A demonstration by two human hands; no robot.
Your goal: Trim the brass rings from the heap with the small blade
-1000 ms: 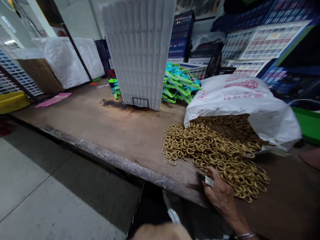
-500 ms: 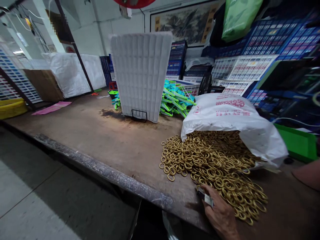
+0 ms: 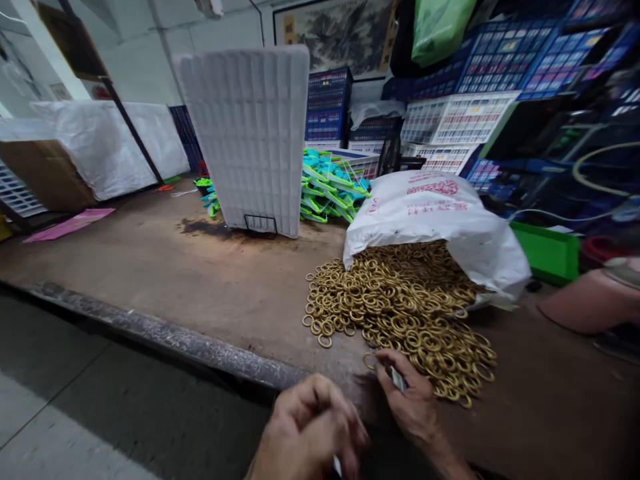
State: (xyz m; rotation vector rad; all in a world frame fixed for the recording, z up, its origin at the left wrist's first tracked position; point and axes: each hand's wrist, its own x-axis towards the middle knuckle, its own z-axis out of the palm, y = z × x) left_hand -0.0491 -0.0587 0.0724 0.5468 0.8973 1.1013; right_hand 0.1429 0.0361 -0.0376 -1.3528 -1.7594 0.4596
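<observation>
My right hand (image 3: 410, 397) is closed at the near edge of a heap of brass-coloured rings (image 3: 400, 303). In it is a small object (image 3: 397, 380) with a pale, shiny face; its kind is unclear. One loose ring (image 3: 369, 361) is at its fingertips. My left hand (image 3: 310, 430) is at the bottom middle, blurred, its fingers curled in. A pale glint shows below those fingers, but what they hold is hidden. The rings spill from the mouth of a white sack (image 3: 400, 217) with red print, lying on its side.
On the brown table (image 3: 200, 280) a white ribbed panel (image 3: 245, 140) stands in a black wire holder (image 3: 260, 225). Behind it lie green and turquoise plastic pieces (image 3: 330, 190). A green tray (image 3: 547, 253) and a pink rounded object (image 3: 590, 300) are at the right. Crates (image 3: 450, 120) are stacked behind.
My left hand has come into view from below. The view has shifted, so the table and sack appear further left. My right hand stays by the rings with the small object.
</observation>
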